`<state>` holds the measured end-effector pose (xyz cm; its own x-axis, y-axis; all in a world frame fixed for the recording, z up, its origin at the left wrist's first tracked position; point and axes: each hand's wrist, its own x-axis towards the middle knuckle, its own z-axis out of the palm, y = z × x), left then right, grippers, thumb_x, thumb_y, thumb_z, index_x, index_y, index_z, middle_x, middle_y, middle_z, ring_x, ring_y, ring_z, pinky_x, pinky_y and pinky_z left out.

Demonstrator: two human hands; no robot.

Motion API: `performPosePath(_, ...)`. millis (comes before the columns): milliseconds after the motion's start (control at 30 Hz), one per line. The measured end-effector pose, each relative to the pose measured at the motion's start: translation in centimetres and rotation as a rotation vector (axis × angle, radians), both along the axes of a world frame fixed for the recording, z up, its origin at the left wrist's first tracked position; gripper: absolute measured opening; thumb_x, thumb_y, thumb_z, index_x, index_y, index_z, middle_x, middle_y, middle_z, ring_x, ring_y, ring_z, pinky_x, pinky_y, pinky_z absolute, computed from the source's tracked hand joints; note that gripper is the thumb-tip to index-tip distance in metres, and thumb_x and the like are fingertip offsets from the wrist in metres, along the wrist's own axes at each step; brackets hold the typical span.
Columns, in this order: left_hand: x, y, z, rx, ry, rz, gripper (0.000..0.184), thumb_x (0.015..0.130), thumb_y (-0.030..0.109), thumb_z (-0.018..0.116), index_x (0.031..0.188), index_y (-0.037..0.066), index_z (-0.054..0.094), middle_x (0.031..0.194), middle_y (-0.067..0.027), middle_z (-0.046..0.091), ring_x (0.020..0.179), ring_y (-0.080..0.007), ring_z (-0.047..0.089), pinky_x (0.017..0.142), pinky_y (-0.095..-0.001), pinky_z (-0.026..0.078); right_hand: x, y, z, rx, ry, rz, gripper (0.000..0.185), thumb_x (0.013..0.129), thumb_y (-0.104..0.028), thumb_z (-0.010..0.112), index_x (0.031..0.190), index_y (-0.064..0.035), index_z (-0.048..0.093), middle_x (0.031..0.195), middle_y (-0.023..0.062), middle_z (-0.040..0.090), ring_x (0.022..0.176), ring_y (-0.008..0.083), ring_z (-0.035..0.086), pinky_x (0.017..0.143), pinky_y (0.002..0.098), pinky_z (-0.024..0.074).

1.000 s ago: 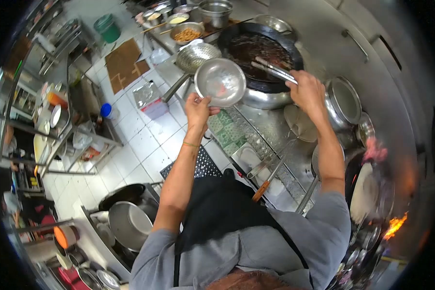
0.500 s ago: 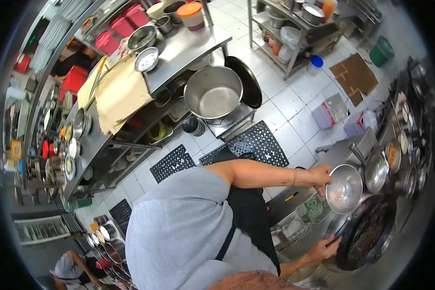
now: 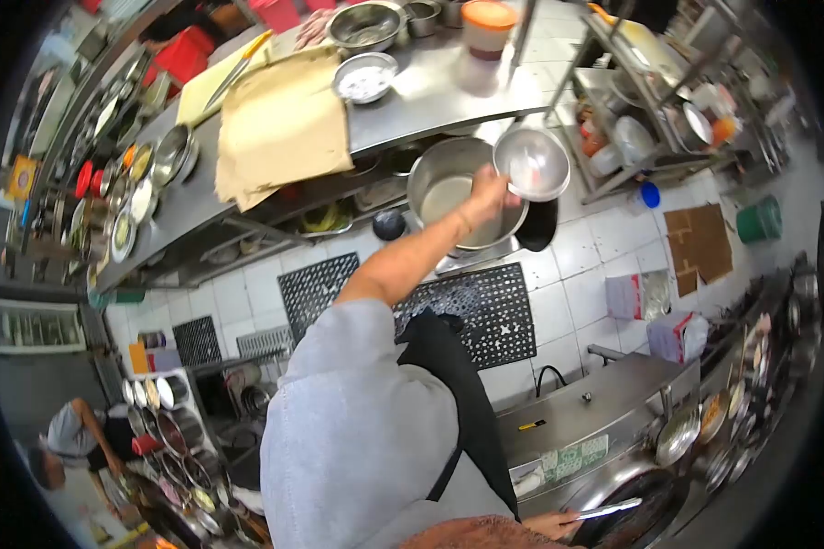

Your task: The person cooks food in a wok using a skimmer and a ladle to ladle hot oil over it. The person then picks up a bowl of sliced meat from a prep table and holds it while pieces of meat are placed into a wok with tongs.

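My left hand (image 3: 492, 189) grips the rim of a metal mixing bowl (image 3: 549, 178), its arm stretched out away from the stove. A small pinkish bit shows inside the bowl. Below the bowl and hand stands a large stockpot (image 3: 421, 188), partly covered by them from this angle. Whether bowl and pot touch, I cannot tell. At the bottom edge my right hand (image 3: 549, 524) is closed on a long, thin metal utensil (image 3: 609, 510) lying across a dark wok (image 3: 645, 526). The utensil's working end does not show clearly.
A steel worktable (image 3: 430, 101) carries flattened cardboard (image 3: 284, 123), a bowl of white stuff (image 3: 366, 78) and an orange-lidded tub (image 3: 488, 27). Rubber mats (image 3: 485, 316) lie on the tiled floor. A ladle (image 3: 677, 435) rests by the stove. Another person (image 3: 78, 435) is at lower left.
My left hand has carried the mixing bowl from beside the wok across to above the stockpot. My view has turned toward the worktable. The right hand stays by the wok, now near the bottom edge.
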<state>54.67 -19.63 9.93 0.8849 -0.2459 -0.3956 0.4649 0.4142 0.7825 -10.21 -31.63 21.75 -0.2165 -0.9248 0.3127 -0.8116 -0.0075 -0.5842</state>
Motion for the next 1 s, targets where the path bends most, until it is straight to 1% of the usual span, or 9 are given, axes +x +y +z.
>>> performPosePath(233, 14.5, 7.4, 2.0, 0.034, 0.023, 0.451, 0.022, 0.083, -0.002, 0.053, 0.1, -0.004, 0.039, 0.09, -0.023, 0.057, 0.066, -0.0322, 0.068, 0.047, -0.0362, 0.059, 5.2, -1.2, -0.5, 0.033, 0.082, 0.09, 0.041, 0.098, -0.031, 0.047, 0.111, 0.0049, 0.063, 0.095, 0.017, 0.067, 0.082, 0.0245, 0.063, 0.07, 0.0341, 0.0506)
performPosePath(367, 14.9, 6.3, -0.4, 0.015, -0.047, 0.451, 0.035, 0.086, 0.021, 0.066, 0.107, 0.0, 0.047, 0.101, -0.0164, 0.058, 0.072, -0.0278, 0.066, 0.052, -0.037, 0.056, 6.8, -2.1, -0.3, 0.017, 0.075, 0.127, 0.039, 0.097, -0.029, 0.048, 0.111, 0.0036, 0.064, 0.096, 0.0164, 0.068, 0.081, 0.0235, 0.063, 0.067, 0.0328, 0.051)
performPosePath(433, 11.1, 4.0, -2.1, -0.03, -0.051, 0.211, 0.04, 0.087, 0.031, 0.067, 0.108, 0.002, 0.048, 0.103, -0.0148, 0.058, 0.08, -0.0285, 0.066, 0.06, -0.0374, 0.057, 7.1, -2.5, -0.1, -0.002, 0.054, 0.153, 0.038, 0.096, -0.028, 0.048, 0.111, 0.003, 0.064, 0.096, 0.0162, 0.068, 0.08, 0.0229, 0.063, 0.066, 0.0322, 0.0512)
performPosePath(533, 0.1, 1.0, -4.3, -0.078, 0.109, -0.16, 0.03, 0.092, 0.022, 0.058, 0.112, 0.002, 0.049, 0.098, -0.0147, 0.06, 0.086, -0.0291, 0.065, 0.071, -0.0393, 0.057, 8.6, -0.5, 1.0, -0.039, -0.015, 0.122, 0.037, 0.096, -0.027, 0.048, 0.111, 0.0021, 0.065, 0.096, 0.0158, 0.068, 0.08, 0.0221, 0.063, 0.064, 0.0313, 0.0515)
performPosePath(600, -7.6, -0.8, -8.8, -0.181, 0.247, -0.399, 0.025, 0.092, 0.012, 0.054, 0.113, 0.002, 0.048, 0.094, -0.0152, 0.06, 0.082, -0.0268, 0.064, 0.076, -0.0435, 0.057, 12.6, 2.7, 4.3, 0.124, -0.169, -0.077, 0.033, 0.091, -0.024, 0.045, 0.096, -0.0024, 0.07, 0.073, 0.0064, 0.061, 0.058, 0.0155, 0.05, 0.051, 0.0292, 0.0403)
performPosePath(633, -11.6, -1.7, -12.5, -0.11, 0.325, -0.51, 0.022, 0.092, 0.01, 0.052, 0.113, 0.003, 0.048, 0.092, -0.0143, 0.059, 0.078, -0.0253, 0.063, 0.077, -0.0432, 0.057, 11.5, 2.8, 3.7, 0.123, -0.25, -0.151, 0.032, 0.09, -0.022, 0.045, 0.092, -0.0035, 0.07, 0.066, 0.0028, 0.057, 0.051, 0.0118, 0.045, 0.046, 0.0289, 0.0363)
performPosePath(767, -26.6, -4.8, -12.0, 0.229, 0.468, -1.036, 0.01, 0.092, 0.012, 0.053, 0.102, 0.007, 0.053, 0.085, -0.0062, 0.06, 0.077, -0.0185, 0.062, 0.07, -0.0355, 0.057, 9.2, 6.7, 3.6, -0.065, -0.819, -0.157, 0.026, 0.098, -0.027, 0.051, 0.089, -0.0039, 0.057, 0.067, 0.0005, 0.054, 0.048, 0.0041, 0.041, 0.041, 0.0198, 0.0316)
performPosePath(867, -34.8, -5.6, -14.6, 0.248, 0.41, -1.42, 0.005, 0.091, 0.012, 0.055, 0.096, 0.011, 0.056, 0.081, -0.0023, 0.06, 0.072, -0.0162, 0.059, 0.068, -0.0348, 0.055, 7.6, 11.5, 5.3, -0.187, -0.899, -0.176, 0.025, 0.099, -0.025, 0.05, 0.089, -0.0031, 0.055, 0.06, -0.0017, 0.044, 0.048, 0.0043, 0.039, 0.043, 0.0211, 0.0318)
performPosePath(1000, -43.3, -8.3, -16.0, 0.373, 0.547, -1.559, 0.013, 0.091, 0.016, 0.059, 0.102, 0.01, 0.055, 0.091, -0.0048, 0.058, 0.081, -0.0194, 0.058, 0.079, -0.0403, 0.053, 3.3, 18.8, 5.3, -0.303, -0.889, -0.398, 0.024, 0.098, -0.025, 0.05, 0.093, -0.0022, 0.055, 0.064, -0.0003, 0.047, 0.049, 0.0045, 0.04, 0.043, 0.0211, 0.0315)
